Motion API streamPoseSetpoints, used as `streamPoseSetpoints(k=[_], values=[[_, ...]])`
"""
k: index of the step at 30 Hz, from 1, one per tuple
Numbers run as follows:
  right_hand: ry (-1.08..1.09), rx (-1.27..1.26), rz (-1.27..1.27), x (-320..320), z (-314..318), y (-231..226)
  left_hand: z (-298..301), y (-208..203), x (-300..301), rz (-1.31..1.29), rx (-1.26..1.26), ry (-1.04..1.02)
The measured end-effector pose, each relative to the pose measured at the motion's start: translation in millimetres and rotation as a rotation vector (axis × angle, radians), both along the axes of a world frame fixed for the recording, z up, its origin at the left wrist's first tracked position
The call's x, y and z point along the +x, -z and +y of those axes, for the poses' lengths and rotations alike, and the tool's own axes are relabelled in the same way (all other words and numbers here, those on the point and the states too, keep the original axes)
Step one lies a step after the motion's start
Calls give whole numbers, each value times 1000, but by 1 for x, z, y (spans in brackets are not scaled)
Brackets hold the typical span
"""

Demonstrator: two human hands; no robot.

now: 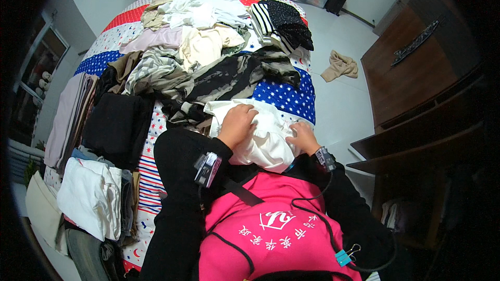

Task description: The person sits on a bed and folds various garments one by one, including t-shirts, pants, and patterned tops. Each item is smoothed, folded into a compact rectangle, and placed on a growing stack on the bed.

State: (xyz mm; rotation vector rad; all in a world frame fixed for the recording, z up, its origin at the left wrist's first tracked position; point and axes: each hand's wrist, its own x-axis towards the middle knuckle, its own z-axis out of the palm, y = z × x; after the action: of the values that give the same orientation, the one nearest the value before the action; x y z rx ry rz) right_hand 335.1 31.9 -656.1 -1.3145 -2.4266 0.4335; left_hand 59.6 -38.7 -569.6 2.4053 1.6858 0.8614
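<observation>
while the white cloth [266, 143] lies rumpled against the pink apron [278, 195], the half-curled left hand [238, 125] rests on it and the half-open right hand [303, 138] touches its side, any pinch unclear; best smooth creases outward.

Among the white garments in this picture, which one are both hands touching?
The rumpled white garment just beyond the pink top. The folded white garment at lower left and the white heap toward the bed's far end are untouched.

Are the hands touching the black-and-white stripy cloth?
No, the left hand and right hand are on the white cloth, and the striped cloth lies apart from them, farther up the bed.
</observation>
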Motion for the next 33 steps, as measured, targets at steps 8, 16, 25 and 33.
streamPoseSetpoints(k=[8, 16, 25, 33], values=[[74, -223, 479, -3, -21, -62, 3, 23, -6, 16, 20, -2], [-126, -429, 765, 0, -48, -187, 6, 2, 2, -237, -273, 219], [-277, -545, 654, 40, -57, -262, -21, -18, 13, -414, -648, 370], [-91, -472, 679, 84, -68, -278, -59, -66, -14, -701, -612, 249]])
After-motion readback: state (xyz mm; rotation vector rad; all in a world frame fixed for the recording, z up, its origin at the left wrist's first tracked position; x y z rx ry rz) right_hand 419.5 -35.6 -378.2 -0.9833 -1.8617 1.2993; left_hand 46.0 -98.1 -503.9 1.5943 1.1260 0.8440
